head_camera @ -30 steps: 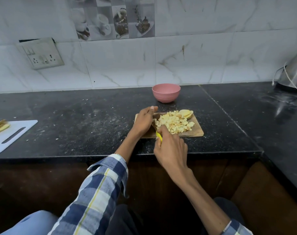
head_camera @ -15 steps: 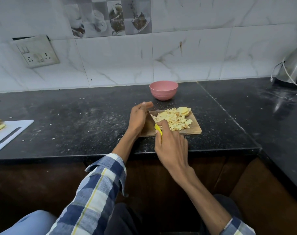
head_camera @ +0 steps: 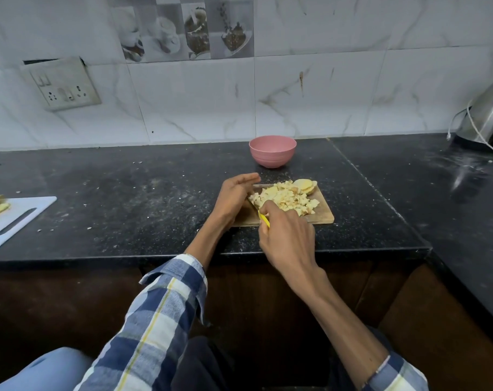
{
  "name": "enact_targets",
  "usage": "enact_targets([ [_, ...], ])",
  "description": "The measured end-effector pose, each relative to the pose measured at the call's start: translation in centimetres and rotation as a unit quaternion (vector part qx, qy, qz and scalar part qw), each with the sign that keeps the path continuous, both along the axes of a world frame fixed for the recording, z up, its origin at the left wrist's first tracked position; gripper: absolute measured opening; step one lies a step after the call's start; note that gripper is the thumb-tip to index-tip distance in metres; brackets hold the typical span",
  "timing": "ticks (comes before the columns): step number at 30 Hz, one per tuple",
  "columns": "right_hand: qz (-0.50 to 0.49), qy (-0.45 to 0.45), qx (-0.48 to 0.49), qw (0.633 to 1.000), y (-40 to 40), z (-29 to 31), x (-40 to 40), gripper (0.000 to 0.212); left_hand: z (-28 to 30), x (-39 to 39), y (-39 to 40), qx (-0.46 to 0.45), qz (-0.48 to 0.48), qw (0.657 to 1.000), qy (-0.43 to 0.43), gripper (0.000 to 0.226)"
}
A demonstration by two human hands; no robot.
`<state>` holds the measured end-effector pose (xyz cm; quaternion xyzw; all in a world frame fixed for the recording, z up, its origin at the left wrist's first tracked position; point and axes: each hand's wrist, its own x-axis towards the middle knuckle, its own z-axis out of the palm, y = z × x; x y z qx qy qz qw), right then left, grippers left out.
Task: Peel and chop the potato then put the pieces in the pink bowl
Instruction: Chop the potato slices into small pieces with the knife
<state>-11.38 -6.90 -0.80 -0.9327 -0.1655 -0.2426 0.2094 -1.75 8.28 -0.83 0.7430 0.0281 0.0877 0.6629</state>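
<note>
Chopping looks nearly finished. Nearest the camera, the right hand [head_camera: 286, 235] is curling round a yellow-handled knife [head_camera: 264, 220], its blade hidden between the hands. Just beyond, the left hand [head_camera: 234, 197] is resting on the wooden board [head_camera: 322, 217] with fingers fairly straight, walling in the left edge of the potato pieces [head_camera: 286, 199]. Those pieces are lying heaped on the board, touching both hands, with a few uncut slices [head_camera: 304, 186] at the far corner. Farther back, the pink bowl [head_camera: 272, 151] is standing near the board, seemingly holding nothing. Next, I judge, comes dicing those slices, then lifting everything across into the bowl.
</note>
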Motion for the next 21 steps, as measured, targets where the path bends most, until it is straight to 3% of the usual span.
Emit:
enact_targets([
  [4,-0.027,-0.051,0.004,0.998,-1.0,1.3,0.8,0.017,0.0,-0.2,-0.2,0.105,-0.065,0.992,0.009,0.062],
  [9,-0.015,-0.095,0.059,0.994,-3.1,2.6,1.9,0.016,-0.2,0.3,-0.1,0.153,-0.067,0.986,0.008,0.064],
  [17,0.019,0.025,0.124,0.992,-8.3,4.7,5.4,0.008,-0.5,0.6,-0.8,0.202,-0.049,0.978,-0.011,0.068],
  [21,0.031,-0.021,0.242,0.970,-9.0,4.2,7.3,0.005,-0.5,0.3,-1.3,0.208,-0.039,0.977,-0.034,0.059],
])
